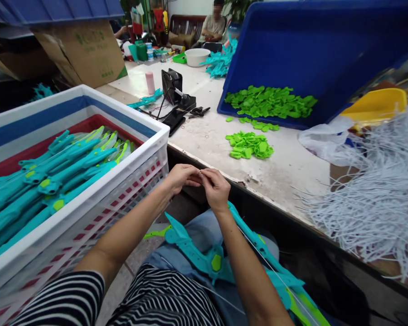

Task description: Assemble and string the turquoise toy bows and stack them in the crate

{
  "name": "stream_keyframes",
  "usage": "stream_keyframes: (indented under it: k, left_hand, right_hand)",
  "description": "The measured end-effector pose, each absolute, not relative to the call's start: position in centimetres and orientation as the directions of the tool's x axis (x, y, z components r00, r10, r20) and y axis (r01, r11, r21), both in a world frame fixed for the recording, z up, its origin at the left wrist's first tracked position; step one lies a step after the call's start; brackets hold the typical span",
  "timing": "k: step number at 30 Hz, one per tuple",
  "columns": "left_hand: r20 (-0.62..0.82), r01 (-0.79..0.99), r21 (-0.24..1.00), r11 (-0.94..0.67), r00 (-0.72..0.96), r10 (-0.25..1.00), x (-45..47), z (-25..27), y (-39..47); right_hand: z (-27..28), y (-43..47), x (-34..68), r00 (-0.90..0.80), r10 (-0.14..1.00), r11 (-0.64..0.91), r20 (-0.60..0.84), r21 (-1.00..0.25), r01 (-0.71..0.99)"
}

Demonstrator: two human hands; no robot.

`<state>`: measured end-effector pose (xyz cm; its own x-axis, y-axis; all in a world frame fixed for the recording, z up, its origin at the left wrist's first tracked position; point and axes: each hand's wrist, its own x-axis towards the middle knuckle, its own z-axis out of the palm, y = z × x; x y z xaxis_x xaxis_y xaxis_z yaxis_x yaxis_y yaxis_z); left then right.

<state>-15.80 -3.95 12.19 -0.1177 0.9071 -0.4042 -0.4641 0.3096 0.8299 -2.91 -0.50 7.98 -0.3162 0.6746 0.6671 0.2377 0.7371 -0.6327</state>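
Note:
My left hand (pixel 182 178) and my right hand (pixel 216 189) meet fingertip to fingertip just off the table's front edge. Both are closed in a pinch; whatever is between the fingers is too small to make out. Across my lap, below the hands, lies a teal toy bow (pixel 204 263) with lime-green parts and a white string (pixel 274 267). My right forearm crosses over the bow and hides part of it. On the table beyond my right hand is a small pile of lime-green plastic pieces (pixel 250 146).
At left stands a white plastic crate (pixel 163 136) full of similar teal bows (pixel 78 158). A tilted blue bin (pixel 292 40) holds more green pieces (pixel 272 100). White strings (pixel 367 213) heap at the right. A small black fan (pixel 172 83) stands mid-table. A person (pixel 213 27) sits far back.

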Motion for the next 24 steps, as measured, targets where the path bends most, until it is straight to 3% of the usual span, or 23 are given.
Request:
stream_keyframes:
  k: [8,14,18,24]
  left_hand:
    - [-0.283,-0.216,0.939,0.267,-0.044,0.958,-16.4,11.8,-3.9]
    - [-0.242,0.005,0.97,0.242,0.036,0.97,-16.8,11.1,-4.0]
    - [-0.167,0.217,0.962,0.166,-0.015,0.986,-16.9,10.4,-3.9]
    - [-0.082,0.21,0.975,0.077,0.017,0.996,-16.6,8.6,-4.2]
  right_hand:
    - [8.1,-1.1,-2.6,-0.334,0.679,0.73,0.653,-0.554,0.401]
    - [7.3,-1.6,-2.2,-0.297,0.743,0.668,0.6,-0.632,0.394]
    - [7.0,-1.9,-1.9,-0.294,0.763,0.646,0.576,-0.673,0.361]
    - [6.3,-2.0,-1.0,-0.363,0.76,0.648,0.538,-0.669,0.364]
